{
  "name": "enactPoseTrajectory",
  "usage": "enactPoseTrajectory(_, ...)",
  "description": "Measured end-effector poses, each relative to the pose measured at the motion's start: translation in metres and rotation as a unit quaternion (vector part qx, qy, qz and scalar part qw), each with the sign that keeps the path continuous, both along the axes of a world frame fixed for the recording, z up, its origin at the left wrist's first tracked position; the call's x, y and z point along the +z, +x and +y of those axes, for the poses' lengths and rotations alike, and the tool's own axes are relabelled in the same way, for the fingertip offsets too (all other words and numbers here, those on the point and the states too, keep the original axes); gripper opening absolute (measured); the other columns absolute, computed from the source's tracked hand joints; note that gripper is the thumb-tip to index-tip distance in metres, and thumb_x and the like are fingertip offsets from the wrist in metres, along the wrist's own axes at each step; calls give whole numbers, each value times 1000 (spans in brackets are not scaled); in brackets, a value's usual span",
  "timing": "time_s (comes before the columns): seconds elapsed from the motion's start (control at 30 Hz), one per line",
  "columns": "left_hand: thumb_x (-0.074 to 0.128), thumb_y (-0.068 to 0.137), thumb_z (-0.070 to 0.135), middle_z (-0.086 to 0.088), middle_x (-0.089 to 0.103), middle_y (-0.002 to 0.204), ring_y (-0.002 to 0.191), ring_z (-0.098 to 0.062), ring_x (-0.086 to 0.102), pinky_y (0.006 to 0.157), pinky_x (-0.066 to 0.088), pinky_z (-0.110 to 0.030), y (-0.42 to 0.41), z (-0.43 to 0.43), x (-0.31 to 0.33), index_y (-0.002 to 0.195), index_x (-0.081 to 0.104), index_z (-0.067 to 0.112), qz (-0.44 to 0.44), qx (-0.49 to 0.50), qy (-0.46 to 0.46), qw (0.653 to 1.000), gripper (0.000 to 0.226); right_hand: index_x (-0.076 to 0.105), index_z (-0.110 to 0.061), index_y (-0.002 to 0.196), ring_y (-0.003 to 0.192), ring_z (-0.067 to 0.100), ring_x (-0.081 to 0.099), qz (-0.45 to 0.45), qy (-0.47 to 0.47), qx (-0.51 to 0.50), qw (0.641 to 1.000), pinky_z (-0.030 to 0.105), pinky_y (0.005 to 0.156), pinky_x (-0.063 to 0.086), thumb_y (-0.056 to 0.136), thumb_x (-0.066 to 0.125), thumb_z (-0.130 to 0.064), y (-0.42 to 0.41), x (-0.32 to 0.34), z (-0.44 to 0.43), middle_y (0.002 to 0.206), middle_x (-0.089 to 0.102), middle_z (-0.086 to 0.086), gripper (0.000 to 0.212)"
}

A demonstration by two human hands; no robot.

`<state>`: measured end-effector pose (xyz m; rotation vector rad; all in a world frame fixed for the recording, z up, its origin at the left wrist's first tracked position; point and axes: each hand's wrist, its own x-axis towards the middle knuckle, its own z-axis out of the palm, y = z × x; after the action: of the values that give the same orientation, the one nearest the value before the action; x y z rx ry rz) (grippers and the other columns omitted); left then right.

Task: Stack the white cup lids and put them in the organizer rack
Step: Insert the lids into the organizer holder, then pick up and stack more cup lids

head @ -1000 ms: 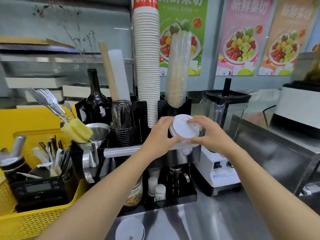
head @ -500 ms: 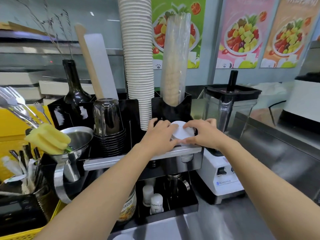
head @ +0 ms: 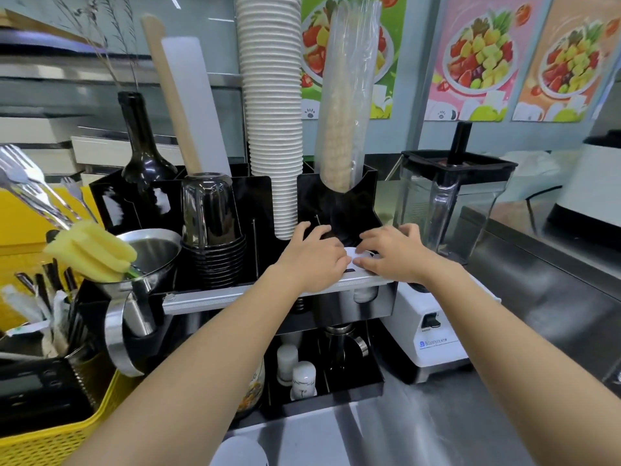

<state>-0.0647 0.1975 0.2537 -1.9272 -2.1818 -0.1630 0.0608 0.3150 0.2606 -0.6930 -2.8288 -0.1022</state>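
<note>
Fingers [head: 364, 262] of both your hands pinch lids [head: 353, 255] from either side, flat face up, directly over rack [head: 336, 203] slot; another lid [head: 240, 452] waits on surface [head: 470, 415].

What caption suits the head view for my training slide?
Both hands, left hand and right hand, lower white lids into black organizer rack.

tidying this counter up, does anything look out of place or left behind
One round white plastic cup lid lies alone on the steel counter at the bottom edge, while both hands press the other white lids into the black organizer rack.
</note>
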Motion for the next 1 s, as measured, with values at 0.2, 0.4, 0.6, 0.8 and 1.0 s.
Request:
enactPoseTrajectory(0.2,46,91,40,-3,38,146,137,-21,25,110,9,-38,6,-52,-18,128,48,20,-42,-14,208,977,42,59,-14,114,118,21,48,304,39,85,948,24,84,15,84,56,-33,20,-21,-47,128,54,9,35)
enactPoseTrajectory(0.4,49,88,35,-4,44,141,133,-22,33,109,17,-34,10,-136,-64,127,49,18,-110,9,259,960,43,53,-11,120,113,17,46,312,27,180,933,29,89,30,85,53,-33,14,-73,-117,124,57,10,41)
enactPoseTrajectory(0.6,45,88,41,-1,42,142,134,-19,32,110,21,-35,8,-206,-139,132,43,21,-165,76,183,966,48,44,-12,130,123,22,43,180,-108,198,957,29,97,27,85,53,-41,-1,-150,-170,134,49,9,54)
enactPoseTrajectory(0.8,48,89,45,2,31,149,138,-15,19,110,12,-30,-2,-242,-208,141,25,23,-248,164,58,953,61,18,-20,142,136,18,20,-7,-251,135,958,34,107,14,83,55,-48,-14,-210,-189,151,25,3,76)
enactPoseTrajectory(1.0,57,77,58,-3,25,150,138,-21,17,109,15,-36,-12,-242,-246,141,19,18,-295,226,-52,927,84,23,-14,137,130,24,26,-94,-326,80,937,38,104,22,73,61,-55,-19,-241,-201,146,30,6,86)
